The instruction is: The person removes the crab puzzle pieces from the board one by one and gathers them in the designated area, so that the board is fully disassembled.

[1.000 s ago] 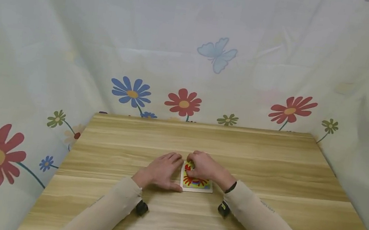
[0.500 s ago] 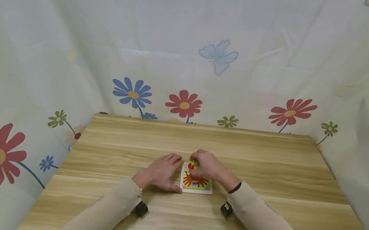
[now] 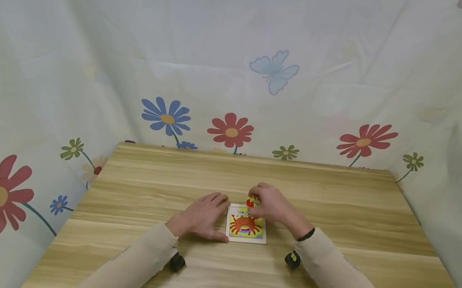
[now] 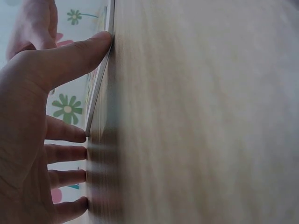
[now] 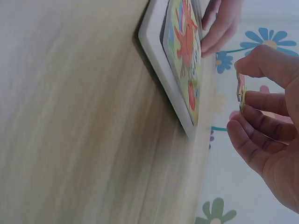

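Observation:
A small jigsaw puzzle with a red crab picture [image 3: 245, 227] lies in a white frame [image 3: 245, 241] on the table. My left hand [image 3: 203, 215] rests against the frame's left side, thumb at the near corner and fingers spread along the edge and tabletop. Above the far right part of the puzzle, my right hand [image 3: 273, 204] pinches a red and yellow puzzle piece [image 5: 241, 88] between thumb and fingers, off the board. A pale patch shows in the picture's far left corner. In the left wrist view, the left thumb [image 4: 88, 49] touches the frame's edge.
The wood-grain table [image 3: 158, 173] extends around the puzzle on all sides. A white cloth with printed flowers and butterflies [image 3: 204, 78] hangs behind the table and at both sides.
My right hand has lifted the puzzle piece from the far left corner and moved it to the right and away, uncovering more of the crab. The left hand has stayed in place.

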A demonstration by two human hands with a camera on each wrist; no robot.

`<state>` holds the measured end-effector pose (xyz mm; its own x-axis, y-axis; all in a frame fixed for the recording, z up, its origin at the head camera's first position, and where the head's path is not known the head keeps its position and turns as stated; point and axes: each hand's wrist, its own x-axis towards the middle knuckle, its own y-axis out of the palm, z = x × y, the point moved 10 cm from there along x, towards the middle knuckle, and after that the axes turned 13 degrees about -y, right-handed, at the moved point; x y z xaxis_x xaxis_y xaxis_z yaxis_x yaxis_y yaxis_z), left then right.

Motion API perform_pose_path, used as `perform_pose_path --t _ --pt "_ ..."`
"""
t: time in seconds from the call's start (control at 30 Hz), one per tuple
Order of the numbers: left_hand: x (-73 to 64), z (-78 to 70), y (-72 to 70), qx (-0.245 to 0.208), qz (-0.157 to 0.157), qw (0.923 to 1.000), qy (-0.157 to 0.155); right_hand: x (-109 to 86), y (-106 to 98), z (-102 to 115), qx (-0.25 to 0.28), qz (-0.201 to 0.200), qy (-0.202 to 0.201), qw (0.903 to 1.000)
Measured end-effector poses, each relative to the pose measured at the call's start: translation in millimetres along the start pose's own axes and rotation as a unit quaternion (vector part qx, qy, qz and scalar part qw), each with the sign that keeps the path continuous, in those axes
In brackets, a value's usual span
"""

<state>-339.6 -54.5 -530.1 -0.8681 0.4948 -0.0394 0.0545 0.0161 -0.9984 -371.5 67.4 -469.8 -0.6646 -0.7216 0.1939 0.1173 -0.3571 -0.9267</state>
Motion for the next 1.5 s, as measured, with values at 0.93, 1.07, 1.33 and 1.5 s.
perform_pose_path --t 0.93,1.07,1.33,1.5 --pt "-0.7 -1.1 1.3 0.004 0.009 0.9999 0.003 -45.3 -32 -48 -0.011 -0.026 0.052 0.9982" --pt "-0.4 -0.7 1.1 0.006 0.009 0.9999 0.002 -50.6 -34 -54 -0.008 -0.029 0.056 0.9979" --pt "-1.3 -1.7 -0.7 -0.002 0.012 0.9999 0.002 -65.4 -32 -75 -0.006 -0.025 0.092 0.9955" --pt "-1.8 -1.3 -0.9 -0.001 0.013 0.9999 0.000 -72.9 -31 -82 -0.009 -0.028 0.091 0.9954"
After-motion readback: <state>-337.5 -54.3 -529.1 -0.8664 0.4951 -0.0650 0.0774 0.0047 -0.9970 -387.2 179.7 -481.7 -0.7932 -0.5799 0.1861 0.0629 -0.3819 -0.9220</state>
